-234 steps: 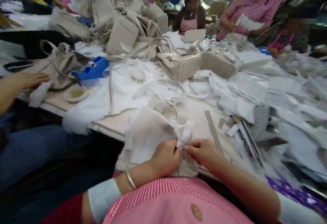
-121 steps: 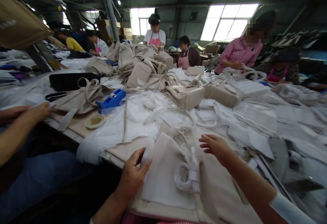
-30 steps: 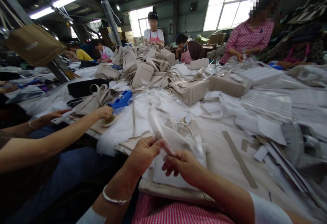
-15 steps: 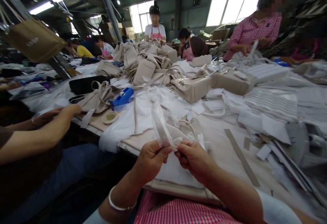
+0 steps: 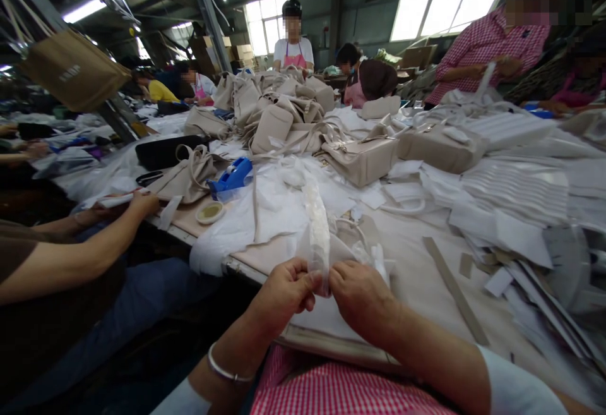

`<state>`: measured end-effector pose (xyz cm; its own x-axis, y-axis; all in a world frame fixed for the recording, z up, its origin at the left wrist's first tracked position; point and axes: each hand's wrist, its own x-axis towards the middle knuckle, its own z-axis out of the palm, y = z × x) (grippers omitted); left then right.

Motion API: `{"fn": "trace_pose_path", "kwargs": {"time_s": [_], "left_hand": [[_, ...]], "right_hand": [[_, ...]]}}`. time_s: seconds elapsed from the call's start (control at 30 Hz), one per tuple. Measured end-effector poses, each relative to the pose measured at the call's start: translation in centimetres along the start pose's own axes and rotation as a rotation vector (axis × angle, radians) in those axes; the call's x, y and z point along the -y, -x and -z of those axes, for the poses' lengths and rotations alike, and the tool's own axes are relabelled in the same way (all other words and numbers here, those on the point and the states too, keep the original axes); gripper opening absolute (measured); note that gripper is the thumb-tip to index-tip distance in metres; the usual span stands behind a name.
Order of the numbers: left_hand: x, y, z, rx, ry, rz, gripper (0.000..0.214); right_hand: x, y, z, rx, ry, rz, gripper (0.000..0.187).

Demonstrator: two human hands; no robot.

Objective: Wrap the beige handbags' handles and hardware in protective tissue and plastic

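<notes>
A curved band wrapped in translucent white plastic film [image 5: 318,225], which looks like a bag strap, rises in front of me. My left hand [image 5: 288,288] pinches the film's lower end between thumb and fingers. Close against the other side, my right hand [image 5: 362,298] is closed on the film too, its fingertips partly hidden by the back of the hand. Under both hands a beige handbag [image 5: 348,350] lies flat along the table's front edge, partly covered by white material. Just beyond the right hand, a thin bag handle [image 5: 355,232] arches up.
Left of centre are a blue tape dispenser [image 5: 231,175] and a tape roll [image 5: 209,213]. Beige handbags [image 5: 362,159] are piled at the back. A flat beige strip [image 5: 454,288] and a grey device [image 5: 572,263] lie right. A co-worker's arm [image 5: 89,257] reaches in at left.
The wrapped band now stands more upright and its film looks drawn smoother around it. My right fingers have turned inward over the lower end. The whole view has shifted slightly.
</notes>
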<state>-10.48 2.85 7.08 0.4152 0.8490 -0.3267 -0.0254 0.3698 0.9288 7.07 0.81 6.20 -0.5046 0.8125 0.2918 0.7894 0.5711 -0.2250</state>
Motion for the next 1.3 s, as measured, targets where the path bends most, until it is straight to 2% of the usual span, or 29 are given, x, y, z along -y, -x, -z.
{"fn": "trace_pose_path", "kwargs": {"time_s": [0.2, 0.3, 0.37, 0.47, 0.57, 0.63, 0.67, 0.77, 0.83, 0.87, 1.0, 1.07, 1.13, 1.23, 1.3], "left_hand": [[1.0, -0.5, 0.9, 0.112, 0.077, 0.224, 0.045], [1.3, -0.7, 1.1, 0.109, 0.103, 0.297, 0.041], [1.5, -0.8, 0.9, 0.085, 0.094, 0.288, 0.037], [2.0, -0.9, 0.3, 0.038, 0.072, 0.204, 0.032], [2.3, -1.0, -0.1, -0.01, 0.071, 0.103, 0.028], [2.4, -0.9, -0.2, -0.096, -0.019, -0.037, 0.023], [2.4, -0.8, -0.2, -0.152, -0.108, -0.137, 0.022], [2.5, -0.4, -0.2, -0.267, -0.419, -0.459, 0.024], [2.9, -0.2, -0.4, -0.259, -0.563, -0.62, 0.021], [3.1, -0.1, -0.5, -0.248, -0.61, -0.681, 0.018], [4.2, -0.1, -0.7, -0.244, -0.687, -0.797, 0.019], [4.3, -0.1, -0.5, -0.239, -0.65, -0.759, 0.022], [4.1, -0.2, -0.2, -0.16, -0.512, -0.591, 0.02], [3.7, -0.4, 0.0, 0.035, -0.109, -0.194, 0.029], [3.7, -0.6, -0.2, 0.051, 0.093, -0.037, 0.036]], "right_hand": [[-0.1, 0.6, 0.1, -0.156, 0.108, 0.191, 0.017], [-0.4, 0.9, 0.0, -0.201, 0.096, 0.234, 0.019], [-0.5, 1.0, -0.2, -0.224, 0.09, 0.242, 0.022], [-0.9, 1.0, -0.6, -0.241, 0.089, 0.212, 0.026], [-1.3, 1.0, -0.9, -0.224, -0.03, 0.158, 0.028], [-1.5, 1.0, -0.8, -0.226, -0.235, 0.034, 0.023], [-1.5, 1.0, -0.6, -0.213, -0.372, -0.08, 0.021], [-1.4, 0.8, 0.2, -0.002, -0.858, -0.489, 0.028], [-1.1, 0.6, 0.6, 0.145, -1.175, -0.687, 0.039], [-1.0, 0.4, 0.6, 0.174, -1.318, -0.756, 0.041], [-0.1, -0.1, 0.1, 0.1, -1.686, -0.949, 0.039], [0.1, -0.2, -0.3, 0.046, -1.71, -0.964, 0.038], [0.2, -0.2, -0.5, 0.013, -1.594, -0.908, 0.034], [0.2, 0.2, -0.8, -0.032, -1.176, -0.691, 0.025], [0.3, 0.6, -1.1, -0.087, -0.849, -0.465, 0.022]]}}
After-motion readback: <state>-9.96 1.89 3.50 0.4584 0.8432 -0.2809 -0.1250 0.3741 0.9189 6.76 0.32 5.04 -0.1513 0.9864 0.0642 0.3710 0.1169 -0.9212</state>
